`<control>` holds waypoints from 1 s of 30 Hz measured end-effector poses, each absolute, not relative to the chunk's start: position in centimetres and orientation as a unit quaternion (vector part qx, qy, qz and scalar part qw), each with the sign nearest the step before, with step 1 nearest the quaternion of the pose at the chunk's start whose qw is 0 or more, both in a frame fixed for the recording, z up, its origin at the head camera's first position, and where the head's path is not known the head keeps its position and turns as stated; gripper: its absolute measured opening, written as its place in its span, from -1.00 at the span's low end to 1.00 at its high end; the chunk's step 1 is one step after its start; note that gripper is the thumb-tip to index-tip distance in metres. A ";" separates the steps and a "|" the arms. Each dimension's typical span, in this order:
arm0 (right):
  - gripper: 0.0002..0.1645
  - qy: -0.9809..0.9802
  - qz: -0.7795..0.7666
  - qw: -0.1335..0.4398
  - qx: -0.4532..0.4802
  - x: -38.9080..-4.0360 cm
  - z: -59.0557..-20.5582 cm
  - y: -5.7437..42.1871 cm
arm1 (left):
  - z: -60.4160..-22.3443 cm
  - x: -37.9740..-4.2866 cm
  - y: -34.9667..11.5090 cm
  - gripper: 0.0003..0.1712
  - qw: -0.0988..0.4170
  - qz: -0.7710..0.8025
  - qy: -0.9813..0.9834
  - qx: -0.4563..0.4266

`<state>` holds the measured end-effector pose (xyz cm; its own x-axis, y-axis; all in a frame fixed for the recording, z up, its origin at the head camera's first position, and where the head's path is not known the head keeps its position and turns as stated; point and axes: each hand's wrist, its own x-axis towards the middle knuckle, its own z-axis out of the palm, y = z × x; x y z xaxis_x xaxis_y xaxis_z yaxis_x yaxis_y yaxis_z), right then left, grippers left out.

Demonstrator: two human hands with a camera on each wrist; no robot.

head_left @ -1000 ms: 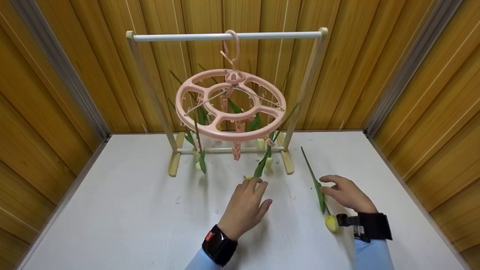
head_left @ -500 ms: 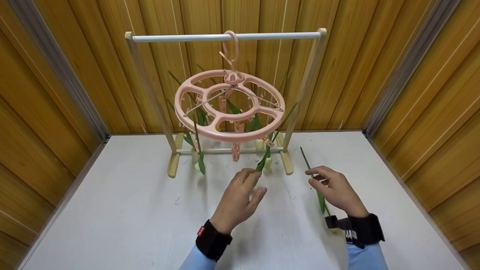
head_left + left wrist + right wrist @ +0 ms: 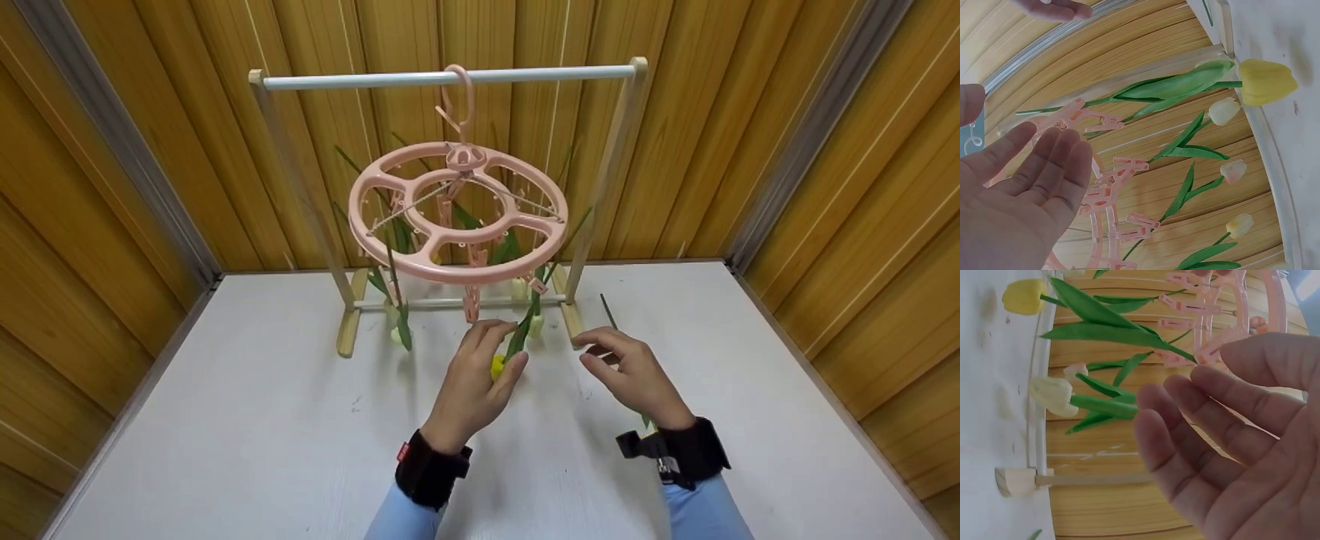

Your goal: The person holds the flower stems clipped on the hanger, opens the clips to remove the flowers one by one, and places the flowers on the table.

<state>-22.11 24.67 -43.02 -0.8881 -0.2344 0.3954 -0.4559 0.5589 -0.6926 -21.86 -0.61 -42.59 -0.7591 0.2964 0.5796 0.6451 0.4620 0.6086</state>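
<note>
A yellow tulip (image 3: pixel 498 367) hangs head down from the front right of a round pink clip hanger (image 3: pixel 480 274). Beside its bloom and leaves is my left hand (image 3: pixel 472 382), fingers loosely bent. The left wrist view shows nothing gripped between those fingers (image 3: pixel 1055 169), with the yellow tulip (image 3: pixel 1268 82) apart from them. My right hand (image 3: pixel 637 375) is in the air to the right of the hanging tulip, its fingers (image 3: pixel 1230 416) slightly curved and holding nothing. Under it lies another tulip on the table; only its stem (image 3: pixel 608 311) and a bit of leaf show.
The hanger hooks over the white bar (image 3: pixel 337 81) of a wooden-legged rack. Several other tulips, such as a white one (image 3: pixel 535 325), hang from its clips. Bare pink clips (image 3: pixel 471 302) dangle at the front. Wood-patterned walls (image 3: pixel 847 247) enclose the white table (image 3: pixel 300 435).
My right hand has moved left and a little up, away from the tulip lying on the table. My left hand has shifted slightly left and up, uncovering the hanging yellow bloom.
</note>
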 end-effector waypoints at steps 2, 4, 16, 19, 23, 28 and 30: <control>-0.72 -0.867 0.434 0.133 0.205 -22.5 -43.2 24.2 | -42.6 -22.0 -0.5 -0.62 0.212 -0.449 -0.820 -0.283; -0.72 -0.862 0.440 0.136 0.213 -22.8 -43.5 23.7 | -42.7 -22.2 -0.3 -0.64 0.221 -0.467 -0.808 -0.283; -0.58 -0.817 0.501 0.158 0.239 -24.6 -44.9 20.6 | -43.3 -23.1 -0.2 -0.65 0.227 -0.540 -0.763 -0.271; -0.56 -0.798 0.531 0.162 0.234 -25.2 -45.7 19.9 | -43.3 -23.3 -0.3 -0.64 0.232 -0.548 -0.756 -0.273; -0.49 -0.781 0.560 0.158 0.228 -25.7 -46.3 19.2 | -43.4 -23.4 -0.3 -0.64 0.236 -0.549 -0.752 -0.280; -0.36 -0.773 0.578 0.124 0.230 -26.2 -46.7 18.7 | -43.6 -23.4 -0.4 -0.63 0.240 -0.546 -0.751 -0.282; -0.32 -0.772 0.580 0.113 0.234 -26.3 -46.8 18.5 | -43.6 -23.3 -0.5 -0.63 0.240 -0.546 -0.753 -0.280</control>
<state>-26.32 18.48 -46.76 -0.8650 -0.2311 0.4454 -0.4922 0.2181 -0.8427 -23.30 -0.49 -43.62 -0.7278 0.1586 0.6671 0.6834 0.2482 0.6865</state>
